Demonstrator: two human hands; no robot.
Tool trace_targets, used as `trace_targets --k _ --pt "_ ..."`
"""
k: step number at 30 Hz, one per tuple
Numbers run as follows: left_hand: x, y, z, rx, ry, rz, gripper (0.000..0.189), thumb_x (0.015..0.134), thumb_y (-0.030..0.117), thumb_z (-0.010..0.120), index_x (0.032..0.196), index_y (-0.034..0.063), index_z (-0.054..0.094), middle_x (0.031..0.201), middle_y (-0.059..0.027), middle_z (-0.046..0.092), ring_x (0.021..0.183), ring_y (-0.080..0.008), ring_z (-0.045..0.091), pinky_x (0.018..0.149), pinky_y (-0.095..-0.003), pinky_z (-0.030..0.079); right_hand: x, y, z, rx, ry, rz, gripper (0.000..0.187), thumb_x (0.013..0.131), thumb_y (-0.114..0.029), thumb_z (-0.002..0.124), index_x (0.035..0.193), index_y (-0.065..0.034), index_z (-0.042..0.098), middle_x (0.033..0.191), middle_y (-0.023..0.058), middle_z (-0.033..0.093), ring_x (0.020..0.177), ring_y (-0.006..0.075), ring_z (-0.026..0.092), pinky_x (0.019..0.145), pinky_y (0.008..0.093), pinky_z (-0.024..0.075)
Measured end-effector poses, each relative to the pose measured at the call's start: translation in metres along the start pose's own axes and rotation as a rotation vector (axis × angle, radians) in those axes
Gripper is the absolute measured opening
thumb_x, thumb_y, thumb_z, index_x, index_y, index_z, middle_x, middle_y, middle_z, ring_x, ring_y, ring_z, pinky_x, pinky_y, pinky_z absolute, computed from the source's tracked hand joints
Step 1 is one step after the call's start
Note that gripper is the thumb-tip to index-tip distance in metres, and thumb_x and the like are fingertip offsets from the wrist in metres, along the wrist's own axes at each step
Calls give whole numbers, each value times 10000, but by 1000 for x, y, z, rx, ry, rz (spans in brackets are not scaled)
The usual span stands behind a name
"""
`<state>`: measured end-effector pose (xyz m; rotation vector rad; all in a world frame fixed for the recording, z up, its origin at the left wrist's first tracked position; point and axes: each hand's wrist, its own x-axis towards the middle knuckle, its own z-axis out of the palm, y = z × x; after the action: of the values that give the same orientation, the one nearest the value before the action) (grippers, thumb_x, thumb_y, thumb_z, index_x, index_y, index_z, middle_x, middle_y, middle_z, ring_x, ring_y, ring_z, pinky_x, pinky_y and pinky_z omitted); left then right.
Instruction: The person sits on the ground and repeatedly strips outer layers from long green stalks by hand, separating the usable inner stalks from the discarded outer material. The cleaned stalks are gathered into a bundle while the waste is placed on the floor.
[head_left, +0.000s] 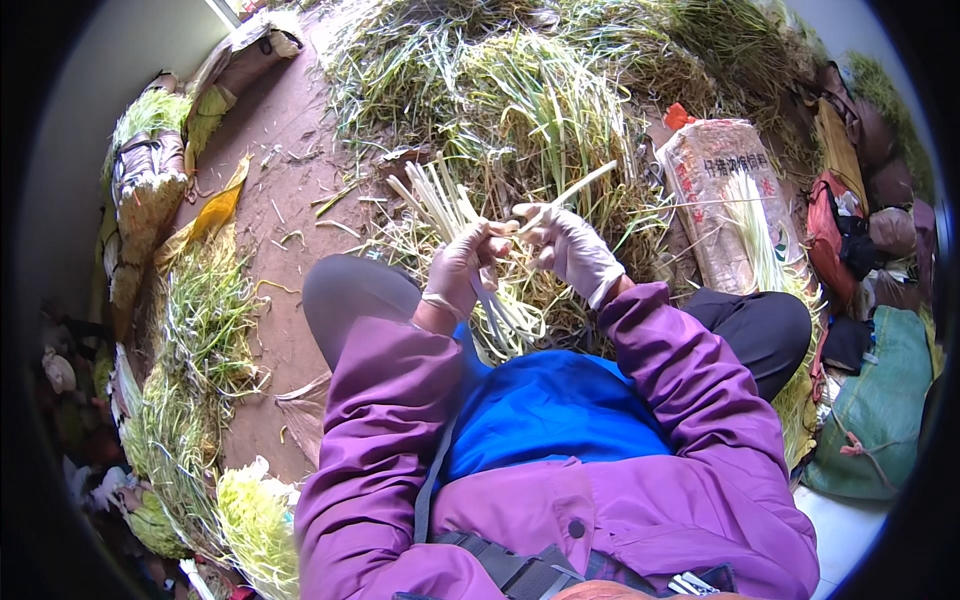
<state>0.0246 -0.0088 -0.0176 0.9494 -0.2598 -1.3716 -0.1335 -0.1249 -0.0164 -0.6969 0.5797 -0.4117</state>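
Observation:
My left hand (454, 271), in a thin whitish glove with its fingertips bare, grips a bunch of pale stalks (436, 201) of a chive or leek kind. The cut-looking ends fan out above the fist, and limp strands hang below it. Close beside it, my right hand (576, 244), gloved the same way, pinches a single pale stalk (591, 181) that slants up to the right. The fingertips of both hands nearly meet. Beneath and beyond them spreads a large heap of green and yellowing leafy stalks (551, 112). Peeled-looking pale strands (506, 319) lie between my knees.
By my right knee lies a flattened printed sack (701, 240) with a bundle of pale stalks (754, 225) on it. Further right are a red bag (829, 240) and a full green woven sack (870, 420). Wrapped bundles (150, 161) and loose greens (206, 315) line the left side.

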Motion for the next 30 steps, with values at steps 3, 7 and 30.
trace_targets --k 3,7,30 --pt "0 -4 4 44 110 -25 289 931 273 541 1040 20 627 763 -84 658 562 -111 574 407 -236 417 7 -3 -10 93 37 -59 246 929 -278 557 1002 -52 619 951 47 665 773 108 597 577 248 460" --pt "1 5 5 298 141 -5 294 934 286 562 919 16 679 695 -47 605 616 -119 624 436 -225 443 9 -28 -35 -288 144 -244 182 926 -195 542 870 -51 637 730 18 636 579 77 544 521 225 437" --pt "21 8 16 199 111 12 333 915 276 604 1101 2 640 555 52 426 453 -53 425 455 -234 428 49 51 -115 -886 310 328 322 861 -324 618 888 -4 633 732 93 657 504 157 555 484 296 443"
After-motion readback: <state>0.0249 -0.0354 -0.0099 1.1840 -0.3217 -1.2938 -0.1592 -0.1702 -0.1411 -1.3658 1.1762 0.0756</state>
